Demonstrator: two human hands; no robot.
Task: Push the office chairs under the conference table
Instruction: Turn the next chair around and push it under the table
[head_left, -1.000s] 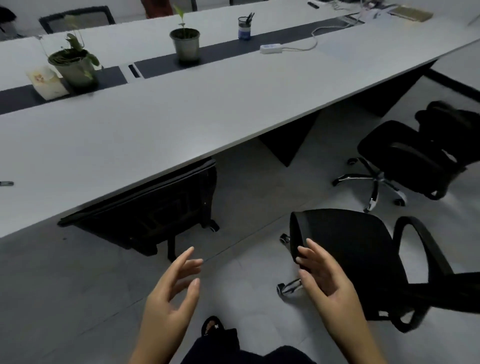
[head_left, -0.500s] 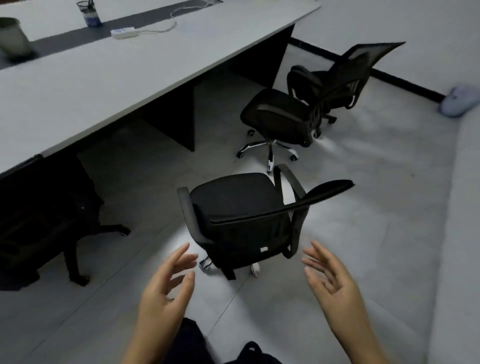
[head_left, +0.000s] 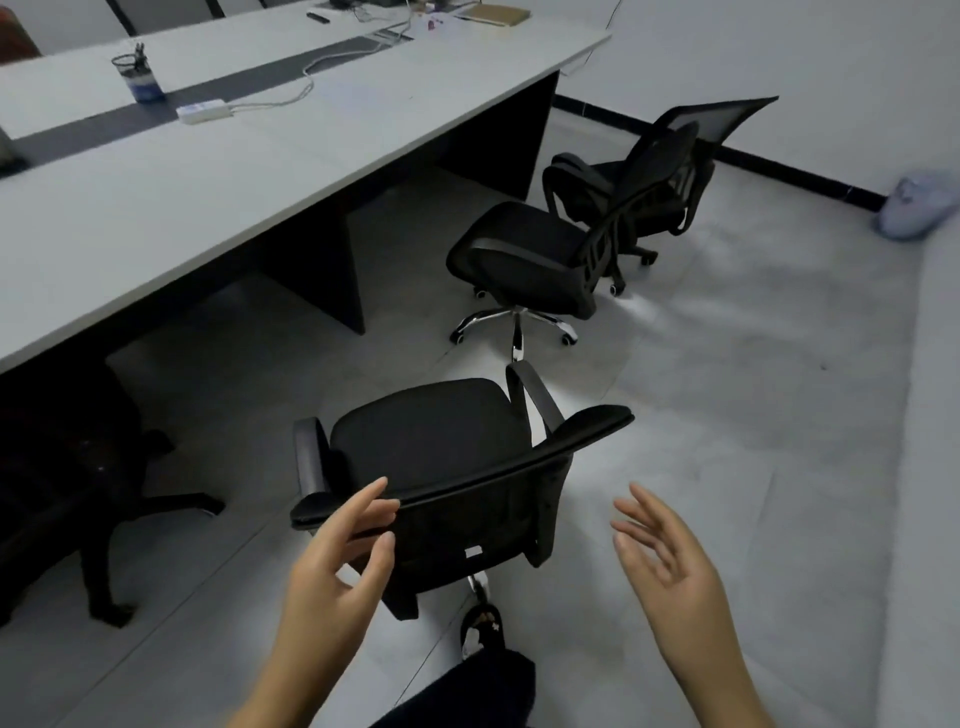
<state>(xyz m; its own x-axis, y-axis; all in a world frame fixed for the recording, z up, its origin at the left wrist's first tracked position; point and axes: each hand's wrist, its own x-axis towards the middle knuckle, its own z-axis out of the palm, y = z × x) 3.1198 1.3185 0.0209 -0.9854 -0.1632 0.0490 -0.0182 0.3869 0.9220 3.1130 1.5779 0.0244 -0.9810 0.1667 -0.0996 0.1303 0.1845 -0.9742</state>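
Observation:
A black office chair (head_left: 431, 441) stands on the floor just in front of me, its backrest top edge toward me and its seat facing the long grey conference table (head_left: 218, 171). My left hand (head_left: 337, 561) is open, fingertips at the left end of the backrest's top edge; whether they touch it I cannot tell. My right hand (head_left: 670, 561) is open, off to the right of the backrest and apart from it. Two more black chairs, one (head_left: 524, 260) and another (head_left: 649, 182), stand out from the table's far end. A fourth chair (head_left: 67, 467) sits tucked under the table at left.
On the table lie a white power strip (head_left: 202, 111) with its cable, a pen cup (head_left: 139, 78) and papers at the far end. Black table legs (head_left: 322, 275) divide the space beneath. A pale object (head_left: 919, 205) rests by the wall at right. My foot (head_left: 480, 631) is behind the chair.
My view has swung right from the tucked chair to the loose chairs. Both hands have come closer to the near chair's backrest, the left now at its top edge.

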